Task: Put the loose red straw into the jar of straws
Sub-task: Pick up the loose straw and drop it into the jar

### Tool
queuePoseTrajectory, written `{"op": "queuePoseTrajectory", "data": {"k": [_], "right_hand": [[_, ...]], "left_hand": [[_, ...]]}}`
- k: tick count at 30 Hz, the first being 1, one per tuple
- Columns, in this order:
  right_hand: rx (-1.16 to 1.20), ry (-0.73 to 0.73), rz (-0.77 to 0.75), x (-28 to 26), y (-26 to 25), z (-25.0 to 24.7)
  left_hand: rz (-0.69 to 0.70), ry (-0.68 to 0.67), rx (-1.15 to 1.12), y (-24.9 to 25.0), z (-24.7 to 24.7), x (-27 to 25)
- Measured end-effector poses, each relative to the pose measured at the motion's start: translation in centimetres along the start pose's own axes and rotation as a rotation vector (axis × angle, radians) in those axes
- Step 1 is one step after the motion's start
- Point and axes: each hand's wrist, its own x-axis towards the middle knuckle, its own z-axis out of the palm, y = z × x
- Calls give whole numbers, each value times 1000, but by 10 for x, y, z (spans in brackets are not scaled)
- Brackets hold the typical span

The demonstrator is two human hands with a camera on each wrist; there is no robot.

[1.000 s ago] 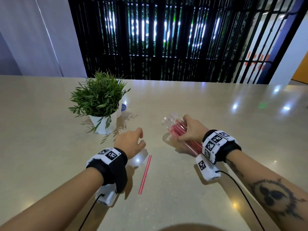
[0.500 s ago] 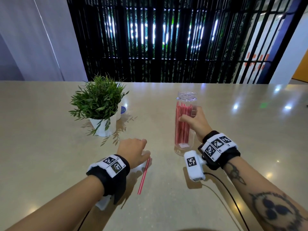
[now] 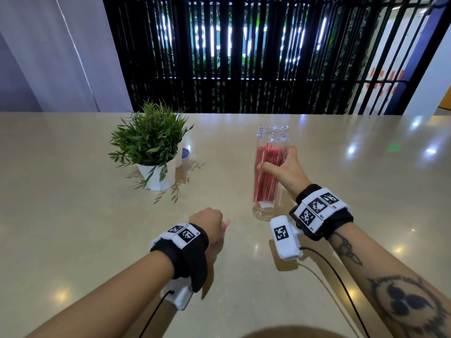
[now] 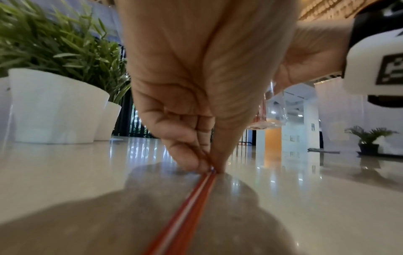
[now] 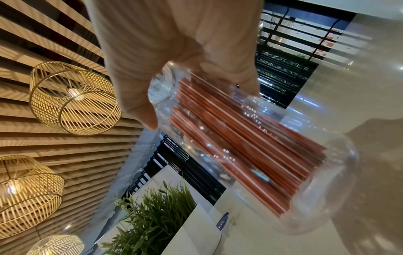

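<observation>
The loose red straw point(image 4: 189, 207) lies on the table and runs toward the left wrist camera. My left hand point(image 4: 212, 169) pinches its far end between thumb and fingertips, right at the table surface. In the head view the left hand point(image 3: 210, 223) covers most of the straw, and only a blurred pink tip point(image 3: 226, 223) shows. The clear jar point(image 3: 269, 167), open at the top and packed with red straws point(image 5: 240, 141), stands upright. My right hand point(image 3: 280, 167) grips its middle. In the left wrist view the base of the jar point(image 4: 269, 120) seems slightly off the table.
A potted green plant point(image 3: 151, 152) in a white pot stands at the back left of the beige table point(image 3: 73, 228). A small white cup point(image 3: 183, 153) sits right behind it. A black slatted screen point(image 3: 244, 57) runs beyond the far edge.
My right hand swung the jar from tilted to upright and moved it farther from me. My left hand slid right onto the straw's far end and closed into a pinch on it.
</observation>
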Motion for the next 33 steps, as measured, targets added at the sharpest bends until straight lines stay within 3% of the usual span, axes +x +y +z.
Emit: {"op": "queuePoseTrajectory", "data": {"k": [7, 14, 17, 22, 26, 29, 33], "right_hand": [[-34, 17, 2, -3, 0, 3], [-43, -7, -16, -4, 1, 1], [-29, -2, -37, -2, 3, 0], [14, -60, -60, -4, 3, 2], [28, -118, -80, -8, 2, 5], [24, -138, -91, -8, 3, 4], [31, -159, -96, -8, 3, 3]], "left_hand": [[-29, -92, -209, -1, 4, 3], [-22, -50, -251, -11, -8, 6], [0, 118, -425, -16, -24, 8], [134, 554, -1035, -11, -78, 12], [319, 860, -1119, -1, -124, 7], [411, 968, -1138, 8, -154, 6], [512, 952, -1127, 23, -179, 4]]}}
